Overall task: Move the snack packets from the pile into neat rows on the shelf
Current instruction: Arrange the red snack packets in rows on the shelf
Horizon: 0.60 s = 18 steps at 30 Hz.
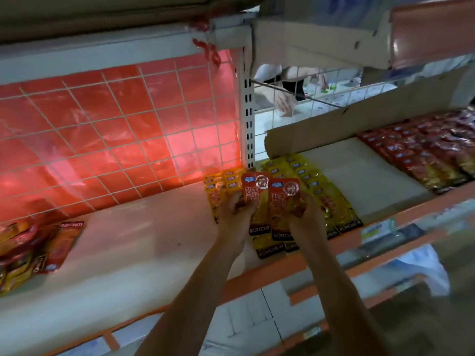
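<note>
The fingers of the left hand (235,209) curl round the lower left edge of the left red packet (253,192). Those of the right hand (305,211) pinch the right edge of the right red packet (281,201). That makes two packets held, one per hand, side by side and slightly overlapping. They sit just above the yellow packets (312,186), which lie in overlapping rows on the shelf (128,253); blur hides their number. Well apart, at the shelf's far left, lies the pile (20,242) of loose red and yellow packets, uncountable. A wire grid (115,124) backs the shelf. To the right a cardboard sheet (359,119) leans beside rows of dark red packets (424,155). Another person's hand (282,101) shows behind the mesh.
</note>
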Each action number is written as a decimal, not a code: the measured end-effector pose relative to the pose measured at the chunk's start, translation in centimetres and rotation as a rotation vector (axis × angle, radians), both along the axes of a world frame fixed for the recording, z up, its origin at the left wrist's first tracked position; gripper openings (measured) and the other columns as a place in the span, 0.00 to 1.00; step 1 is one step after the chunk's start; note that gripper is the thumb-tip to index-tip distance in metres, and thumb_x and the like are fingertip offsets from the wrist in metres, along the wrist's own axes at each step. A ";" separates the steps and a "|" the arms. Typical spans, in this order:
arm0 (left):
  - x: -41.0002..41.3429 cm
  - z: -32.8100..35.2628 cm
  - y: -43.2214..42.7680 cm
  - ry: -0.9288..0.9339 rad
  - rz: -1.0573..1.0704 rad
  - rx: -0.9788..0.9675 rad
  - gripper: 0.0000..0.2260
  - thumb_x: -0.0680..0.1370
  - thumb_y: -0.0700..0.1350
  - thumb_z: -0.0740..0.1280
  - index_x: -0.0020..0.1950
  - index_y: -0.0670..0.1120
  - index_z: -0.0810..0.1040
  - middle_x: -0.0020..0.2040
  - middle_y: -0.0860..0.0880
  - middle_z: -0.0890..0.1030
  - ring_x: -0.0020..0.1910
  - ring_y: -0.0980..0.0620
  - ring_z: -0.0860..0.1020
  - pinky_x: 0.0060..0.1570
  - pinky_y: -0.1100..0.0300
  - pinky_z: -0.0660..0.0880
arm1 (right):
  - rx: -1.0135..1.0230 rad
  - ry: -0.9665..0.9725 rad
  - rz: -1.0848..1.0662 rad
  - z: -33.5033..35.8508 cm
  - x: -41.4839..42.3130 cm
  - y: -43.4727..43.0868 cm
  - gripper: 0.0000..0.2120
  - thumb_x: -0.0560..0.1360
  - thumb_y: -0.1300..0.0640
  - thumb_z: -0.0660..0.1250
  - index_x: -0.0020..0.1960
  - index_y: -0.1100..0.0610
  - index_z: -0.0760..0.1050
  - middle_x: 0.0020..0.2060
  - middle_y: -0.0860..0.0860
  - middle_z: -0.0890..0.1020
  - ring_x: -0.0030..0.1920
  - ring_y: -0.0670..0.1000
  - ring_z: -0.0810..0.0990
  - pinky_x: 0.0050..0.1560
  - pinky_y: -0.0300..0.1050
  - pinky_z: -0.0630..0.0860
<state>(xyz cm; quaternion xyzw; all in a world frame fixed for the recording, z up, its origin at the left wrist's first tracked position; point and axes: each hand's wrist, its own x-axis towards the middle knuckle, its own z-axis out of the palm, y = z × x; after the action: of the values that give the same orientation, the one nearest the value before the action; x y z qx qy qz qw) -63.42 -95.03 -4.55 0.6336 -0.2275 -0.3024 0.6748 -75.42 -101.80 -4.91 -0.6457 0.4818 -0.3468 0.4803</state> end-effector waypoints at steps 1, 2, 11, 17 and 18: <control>-0.3 -0.3 -0.6 0.006 -0.019 0.011 0.09 0.74 0.39 0.70 0.48 0.53 0.82 0.51 0.44 0.83 0.53 0.40 0.80 0.56 0.41 0.77 | 0.001 -0.006 -0.015 0.1 -0.5 -0.1 0.23 0.72 0.65 0.68 0.64 0.51 0.70 0.44 0.44 0.79 0.41 0.45 0.78 0.36 0.40 0.72; -0.7 -0.5 -1.2 0.007 -0.047 0.020 0.09 0.75 0.39 0.70 0.53 0.51 0.81 0.52 0.45 0.83 0.53 0.42 0.81 0.56 0.42 0.77 | -0.007 -0.009 -0.026 0.2 -1.1 -0.3 0.22 0.72 0.64 0.68 0.63 0.50 0.69 0.43 0.43 0.78 0.40 0.44 0.77 0.34 0.37 0.70; -5.3 -0.1 -7.5 -0.064 -0.221 0.075 0.08 0.76 0.46 0.70 0.55 0.52 0.80 0.51 0.52 0.82 0.51 0.54 0.80 0.47 0.60 0.76 | -0.036 -0.076 -0.166 0.0 -5.9 -5.4 0.23 0.73 0.62 0.67 0.66 0.50 0.70 0.52 0.48 0.80 0.51 0.50 0.81 0.52 0.53 0.80; -8.9 0.0 -15.2 -0.093 -0.190 0.052 0.03 0.77 0.46 0.69 0.46 0.54 0.80 0.45 0.53 0.83 0.46 0.53 0.81 0.43 0.61 0.76 | 0.008 -0.075 -0.171 -0.5 -9.6 -13.2 0.24 0.76 0.59 0.66 0.70 0.46 0.66 0.49 0.49 0.81 0.45 0.46 0.81 0.44 0.44 0.79; -9.6 -0.1 -16.6 -0.082 -0.169 0.051 0.04 0.77 0.46 0.69 0.45 0.55 0.79 0.44 0.54 0.82 0.45 0.55 0.81 0.42 0.62 0.75 | 0.010 -0.055 -0.160 -0.3 -10.4 -14.8 0.25 0.76 0.58 0.66 0.70 0.46 0.66 0.48 0.49 0.81 0.44 0.46 0.80 0.41 0.42 0.77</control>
<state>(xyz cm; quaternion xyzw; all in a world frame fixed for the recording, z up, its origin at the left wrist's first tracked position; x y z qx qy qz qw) -73.01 -111.65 -4.67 0.6411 -0.2999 -0.3378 0.6204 -85.84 -116.58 -5.20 -0.5931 0.5202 -0.3993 0.4672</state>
